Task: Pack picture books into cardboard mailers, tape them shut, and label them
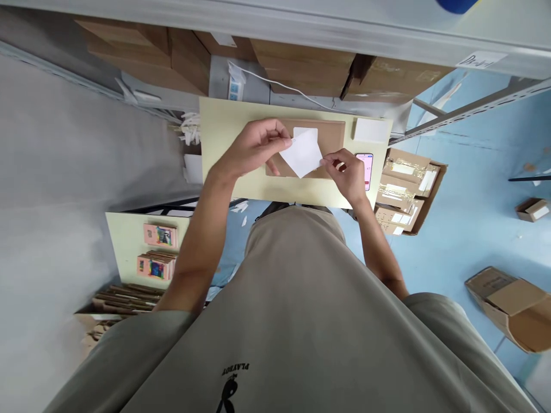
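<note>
A small white square sheet, perhaps a sticker label, is stretched between my hands, turned with a corner toward me. My left hand pinches its left corner between thumb and forefinger. At the right corner, my right hand grips it with the fingertips. Beneath the sheet lies a flat brown cardboard box on the pale yellow table. Another white patch shows on the box behind the sheet, partly hidden. To the right of my right hand lies a phone with its screen lit.
A white stack sits at the table's back right. Large cartons and a power strip stand behind, under a grey shelf beam. Packed boxes are on the right; a lower table with pink packs is on the left.
</note>
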Motion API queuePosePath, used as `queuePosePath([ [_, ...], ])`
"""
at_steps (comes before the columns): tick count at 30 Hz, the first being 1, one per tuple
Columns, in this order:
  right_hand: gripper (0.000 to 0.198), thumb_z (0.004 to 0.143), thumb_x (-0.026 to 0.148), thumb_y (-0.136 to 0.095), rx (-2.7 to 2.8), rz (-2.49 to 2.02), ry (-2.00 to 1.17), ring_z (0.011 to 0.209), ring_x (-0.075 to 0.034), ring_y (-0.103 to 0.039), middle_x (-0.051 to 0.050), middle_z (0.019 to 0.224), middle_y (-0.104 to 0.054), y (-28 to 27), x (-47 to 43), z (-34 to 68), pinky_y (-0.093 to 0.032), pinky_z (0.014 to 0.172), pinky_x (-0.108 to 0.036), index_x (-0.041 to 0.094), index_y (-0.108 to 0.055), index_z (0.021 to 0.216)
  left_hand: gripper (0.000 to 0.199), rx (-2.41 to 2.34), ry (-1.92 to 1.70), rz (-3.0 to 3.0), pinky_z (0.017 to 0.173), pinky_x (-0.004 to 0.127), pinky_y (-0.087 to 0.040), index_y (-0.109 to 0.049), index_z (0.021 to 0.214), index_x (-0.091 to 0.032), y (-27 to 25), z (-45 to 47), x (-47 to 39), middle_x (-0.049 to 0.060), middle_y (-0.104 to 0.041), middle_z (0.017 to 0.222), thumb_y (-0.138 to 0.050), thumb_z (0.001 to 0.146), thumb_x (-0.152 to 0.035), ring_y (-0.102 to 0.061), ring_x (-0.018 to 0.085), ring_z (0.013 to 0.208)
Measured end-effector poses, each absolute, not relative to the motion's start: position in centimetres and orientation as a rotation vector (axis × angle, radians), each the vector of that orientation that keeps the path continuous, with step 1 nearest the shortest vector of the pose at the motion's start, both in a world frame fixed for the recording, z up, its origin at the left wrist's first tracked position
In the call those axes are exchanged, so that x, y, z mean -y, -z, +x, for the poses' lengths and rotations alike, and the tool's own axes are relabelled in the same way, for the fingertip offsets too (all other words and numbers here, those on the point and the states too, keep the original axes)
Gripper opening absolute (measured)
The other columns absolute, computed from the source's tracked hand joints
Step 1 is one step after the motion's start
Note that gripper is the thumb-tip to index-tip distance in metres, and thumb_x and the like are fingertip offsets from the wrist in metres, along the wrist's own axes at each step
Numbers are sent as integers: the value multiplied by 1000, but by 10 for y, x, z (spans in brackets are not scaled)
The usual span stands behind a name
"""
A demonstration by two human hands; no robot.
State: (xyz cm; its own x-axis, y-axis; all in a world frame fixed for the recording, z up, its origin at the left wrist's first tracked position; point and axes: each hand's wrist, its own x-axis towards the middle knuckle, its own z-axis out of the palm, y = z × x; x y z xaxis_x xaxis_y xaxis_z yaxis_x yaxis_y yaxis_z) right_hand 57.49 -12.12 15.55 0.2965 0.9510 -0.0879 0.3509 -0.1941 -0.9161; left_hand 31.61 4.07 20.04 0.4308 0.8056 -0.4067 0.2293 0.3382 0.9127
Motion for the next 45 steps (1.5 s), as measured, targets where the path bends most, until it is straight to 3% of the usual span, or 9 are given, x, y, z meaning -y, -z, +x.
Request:
queuePosePath([
  [4,22,106,46,-81,1179,-1742,-911,85,-19,-70,-4,102,-81,-139,119,573,-60,83,-39,25,-81,97,24,-1000,-401,1268,91,51,-79,-73,109,-19,-187,336,-69,4,-69,97,-93,95,-20,-81,35,116],
  [11,23,103,45,-82,1050,-1841,-1112,89,-22,-75,-7,100,-85,-111,118,566,-63,88,-40,23,-80,96,15,-926,-81,1712,86,39,-72,-79,106,-22,-180,376,-96,7,-83,106,-82,100,-35,-84,31,110],
  [16,22,102,43,-81,1015,-1909,-1121,91,-24,-77,-8,101,-85,-99,119,563,-65,93,-44,23,-78,94,10,-932,-36,1852,96,37,-67,-80,100,-25,-162,376,-106,8,-87,109,-78,99,-35,-82,30,115],
  [20,27,104,48,-81,1056,-1972,-1100,90,-25,-77,-8,98,-85,-91,118,560,-66,92,-45,24,-77,93,9,-934,-34,1876,104,38,-62,-80,103,-25,-137,379,-111,9,-86,109,-76,101,-32,-82,29,116],
  [28,18,108,37,-76,1188,-2142,-1072,95,-29,-80,-9,102,-88,-84,110,558,-66,98,-46,24,-77,94,9,-968,-74,1937,106,40,-60,-81,108,-31,-92,391,-113,4,-86,110,-77,100,-34,-79,27,115],
  [36,12,108,30,-74,1234,-2303,-1046,104,-31,-84,-10,108,-90,-87,103,551,-66,105,-48,22,-81,102,21,-933,-40,2002,105,38,-60,-84,116,-26,-88,397,-116,8,-86,110,-74,102,-39,-78,28,113],
  [45,15,111,31,-79,1215,-2549,-1001,115,-35,-86,-15,116,-91,-106,94,540,-63,114,-52,21,-83,100,12,-1035,-18,2005,112,45,-59,-80,110,-26,-91,397,-107,10,-85,118,-72,102,-28,-76,31,121],
])
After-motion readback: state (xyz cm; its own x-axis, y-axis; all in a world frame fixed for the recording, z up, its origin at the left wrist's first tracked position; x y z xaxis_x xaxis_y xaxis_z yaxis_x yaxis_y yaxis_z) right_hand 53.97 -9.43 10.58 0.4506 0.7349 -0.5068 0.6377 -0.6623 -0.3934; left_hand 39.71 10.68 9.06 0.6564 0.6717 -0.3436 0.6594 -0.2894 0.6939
